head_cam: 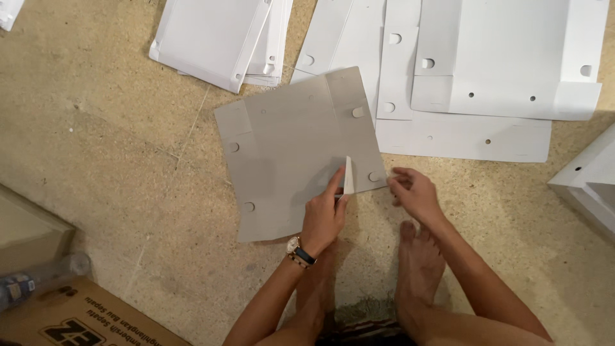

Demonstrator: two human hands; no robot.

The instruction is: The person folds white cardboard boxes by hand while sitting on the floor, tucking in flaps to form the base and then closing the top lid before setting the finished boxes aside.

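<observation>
A flat grey die-cut cardboard sheet (288, 141) with round punched tabs lies on the floor in front of me. My left hand (323, 214), with a watch and bracelet at the wrist, pinches a small flap (348, 174) near the sheet's lower right corner and stands it upright. My right hand (413, 192) rests at the sheet's right corner edge, fingertips touching the cardboard. My bare feet (419, 263) sit just below the hands.
Several white flat cardboard sheets (506, 64) lie at the top right, with a folded white stack (214, 38) at the top centre. A white box corner (589, 179) is at the right edge. A brown carton (83, 320) and a plastic bottle (38, 275) are bottom left.
</observation>
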